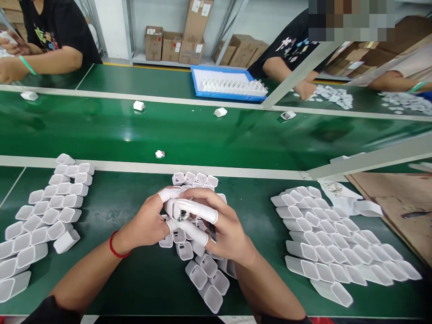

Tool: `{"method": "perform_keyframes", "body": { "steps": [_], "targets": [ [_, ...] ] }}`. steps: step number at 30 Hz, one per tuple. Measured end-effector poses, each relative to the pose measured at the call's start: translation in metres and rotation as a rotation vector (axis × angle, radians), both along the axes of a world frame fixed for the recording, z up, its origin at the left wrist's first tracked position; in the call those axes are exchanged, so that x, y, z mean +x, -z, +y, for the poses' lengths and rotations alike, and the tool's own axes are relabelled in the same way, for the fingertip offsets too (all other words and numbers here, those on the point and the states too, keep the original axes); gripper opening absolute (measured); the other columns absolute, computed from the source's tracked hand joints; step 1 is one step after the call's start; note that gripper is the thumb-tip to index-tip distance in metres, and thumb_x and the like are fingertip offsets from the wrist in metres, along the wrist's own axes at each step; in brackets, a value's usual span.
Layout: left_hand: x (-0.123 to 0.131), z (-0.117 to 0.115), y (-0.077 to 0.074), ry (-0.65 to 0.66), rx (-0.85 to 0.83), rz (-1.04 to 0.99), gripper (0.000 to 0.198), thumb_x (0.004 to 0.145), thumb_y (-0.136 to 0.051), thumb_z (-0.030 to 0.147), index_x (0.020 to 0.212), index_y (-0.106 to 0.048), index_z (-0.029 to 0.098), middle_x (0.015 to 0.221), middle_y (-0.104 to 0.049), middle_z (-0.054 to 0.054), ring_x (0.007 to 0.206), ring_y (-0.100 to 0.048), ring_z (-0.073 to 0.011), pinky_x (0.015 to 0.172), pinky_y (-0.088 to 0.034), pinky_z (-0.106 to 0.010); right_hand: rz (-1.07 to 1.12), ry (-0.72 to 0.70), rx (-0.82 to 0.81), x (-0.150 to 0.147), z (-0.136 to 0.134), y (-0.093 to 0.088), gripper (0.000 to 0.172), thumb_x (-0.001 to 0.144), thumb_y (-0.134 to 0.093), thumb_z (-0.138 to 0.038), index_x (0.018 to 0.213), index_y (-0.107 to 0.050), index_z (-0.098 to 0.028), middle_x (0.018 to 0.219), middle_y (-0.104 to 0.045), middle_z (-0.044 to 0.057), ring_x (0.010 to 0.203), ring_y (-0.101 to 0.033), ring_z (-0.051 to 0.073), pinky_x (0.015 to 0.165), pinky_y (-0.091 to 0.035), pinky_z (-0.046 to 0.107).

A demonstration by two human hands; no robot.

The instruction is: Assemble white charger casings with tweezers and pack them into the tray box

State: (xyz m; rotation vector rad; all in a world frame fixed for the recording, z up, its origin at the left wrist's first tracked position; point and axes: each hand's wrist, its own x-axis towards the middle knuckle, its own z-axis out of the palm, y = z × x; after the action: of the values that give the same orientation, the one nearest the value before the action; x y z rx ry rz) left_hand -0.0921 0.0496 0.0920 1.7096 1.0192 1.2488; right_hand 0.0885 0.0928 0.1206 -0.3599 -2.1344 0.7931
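Observation:
My left hand (145, 229), with white finger cots and a red cord on its wrist, is closed around a white plastic charger housing (174, 208). My right hand (231, 227), also in finger cots, closes on the same housing from the other side. Between the fingertips a small circuit board (183, 216) shows at the housing's opening. Something dark shows by the right palm, too hidden to name. Beneath and around both hands stands a group of white housings (209, 265), open ends up; several have dark slots inside.
Rows of white housings (56, 202) stand at left, more housings (324, 229) at right beside cardboard (398, 211). Beyond a rail, a green conveyor (101, 130) carries scattered white pieces. A blue tray (229, 96) lies across it, near co-workers' arms. A slanted metal post (371, 157) juts in at right.

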Motion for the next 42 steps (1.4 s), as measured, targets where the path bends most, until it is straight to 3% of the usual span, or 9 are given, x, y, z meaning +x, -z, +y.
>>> {"method": "perform_keyframes", "body": {
  "steps": [4, 8, 13, 17, 24, 30, 36, 42],
  "targets": [
    [0.001, -0.001, 0.001, -0.040, -0.016, -0.006, 0.037, 0.081, -0.068, 0.016, 0.115, -0.054, 0.019, 0.099, -0.065, -0.006, 0.084, -0.065, -0.0178, 0.070, -0.054, -0.026, -0.057, 0.042, -0.115, 0.002, 0.001, 0.004, 0.066, 0.083, -0.073, -0.024, 0.141, -0.043, -0.033, 0.125, -0.049, 0.010, 0.086, -0.058, 0.018, 0.071, -0.056, 0.034],
    [0.002, 0.001, 0.000, -0.034, 0.085, -0.025, 0.035, 0.083, -0.069, 0.018, 0.115, -0.057, 0.019, 0.109, -0.065, -0.009, 0.093, -0.065, -0.0192, 0.079, -0.056, -0.029, -0.184, 0.103, -0.310, 0.004, 0.002, 0.007, 0.065, 0.086, -0.069, -0.036, 0.143, -0.040, -0.031, 0.132, -0.045, 0.013, 0.073, -0.054, 0.014, 0.062, -0.054, 0.033],
    [0.005, 0.003, -0.001, -0.095, 0.320, 0.069, 0.040, 0.084, -0.068, 0.013, 0.122, -0.058, 0.019, 0.103, -0.068, -0.008, 0.094, -0.057, -0.0189, 0.079, -0.054, -0.031, -0.295, 0.058, -0.555, 0.000, 0.002, 0.010, 0.059, 0.090, -0.061, -0.042, 0.143, -0.042, -0.024, 0.090, -0.060, 0.005, 0.072, -0.055, 0.017, 0.058, -0.048, 0.029],
    [0.009, 0.002, 0.002, -0.098, 0.383, 0.083, 0.050, 0.081, -0.068, 0.008, 0.128, -0.056, 0.020, 0.100, -0.070, -0.008, 0.092, -0.054, -0.0197, 0.077, -0.053, -0.034, -0.191, 0.025, -0.688, -0.003, 0.000, 0.011, 0.053, 0.089, -0.061, -0.037, 0.138, -0.046, -0.025, 0.089, -0.061, 0.002, 0.067, -0.052, 0.013, 0.058, -0.045, 0.027],
    [0.010, 0.004, 0.000, -0.123, 0.417, 0.054, 0.049, 0.079, -0.073, 0.013, 0.126, -0.058, 0.018, 0.110, -0.068, -0.013, 0.093, -0.058, -0.0209, 0.078, -0.055, -0.037, -0.099, 0.009, -0.814, -0.005, -0.001, 0.013, 0.057, 0.085, -0.067, -0.038, 0.137, -0.047, -0.025, 0.102, -0.064, 0.005, 0.075, -0.056, 0.016, 0.063, -0.047, 0.031],
    [0.007, 0.004, 0.001, -0.106, 0.434, 0.043, 0.053, 0.079, -0.076, 0.016, 0.129, -0.058, 0.018, 0.111, -0.068, -0.014, 0.092, -0.059, -0.0214, 0.078, -0.055, -0.038, 0.011, -0.011, -0.826, -0.005, -0.002, 0.018, 0.053, 0.083, -0.070, -0.038, 0.130, -0.052, -0.023, 0.119, -0.062, 0.009, 0.103, -0.060, 0.024, 0.094, -0.048, 0.044],
    [0.007, 0.003, 0.002, -0.102, 0.420, 0.038, 0.054, 0.079, -0.076, 0.019, 0.130, -0.057, 0.017, 0.112, -0.068, -0.015, 0.094, -0.058, -0.0230, 0.079, -0.054, -0.040, 0.041, 0.027, -0.854, -0.007, -0.004, 0.016, 0.055, 0.078, -0.076, -0.042, 0.126, -0.056, -0.024, 0.119, -0.063, 0.010, 0.101, -0.061, 0.025, 0.095, -0.049, 0.046],
    [0.007, 0.005, -0.004, -0.134, 0.406, 0.021, 0.045, 0.082, -0.072, 0.016, 0.126, -0.060, 0.020, 0.105, -0.070, -0.011, 0.090, -0.058, -0.0210, 0.077, -0.053, -0.037, 0.023, 0.001, -0.763, -0.009, 0.000, 0.014, 0.053, 0.082, -0.073, -0.042, 0.130, -0.056, -0.027, 0.122, -0.063, 0.007, 0.109, -0.059, 0.025, 0.100, -0.046, 0.046]
  ]
}}
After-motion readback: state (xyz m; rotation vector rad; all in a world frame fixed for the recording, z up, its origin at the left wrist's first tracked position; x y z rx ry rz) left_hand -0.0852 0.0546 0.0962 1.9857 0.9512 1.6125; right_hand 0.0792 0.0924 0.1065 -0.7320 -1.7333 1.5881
